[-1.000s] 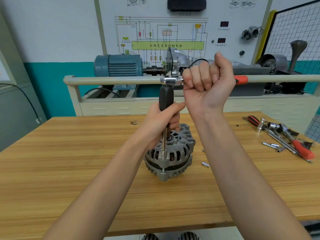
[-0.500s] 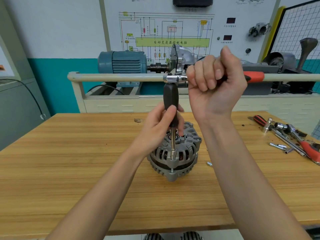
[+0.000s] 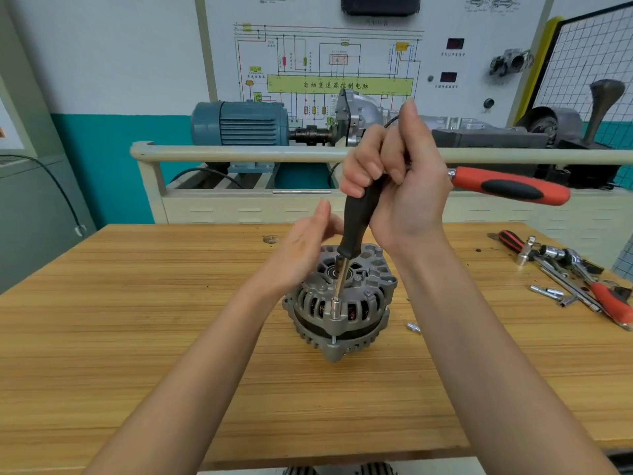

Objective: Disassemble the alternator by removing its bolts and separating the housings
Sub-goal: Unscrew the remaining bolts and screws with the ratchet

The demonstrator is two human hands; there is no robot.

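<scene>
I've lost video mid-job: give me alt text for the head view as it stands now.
The right hand grips a black-handled socket driver and a red-handled ratchet at its top, the socket seated on a bolt at the alternator rim. The left hand is open beside the driver. The alternator stands on a wooden workbench, with loose tools to the right.

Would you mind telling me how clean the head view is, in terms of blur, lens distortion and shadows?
Head view: wide-angle bowing curves the rail and the table edges; the right hand and left hand look slightly motion-soft, the alternator fairly sharp; lighting is even, shadows faint.
</scene>
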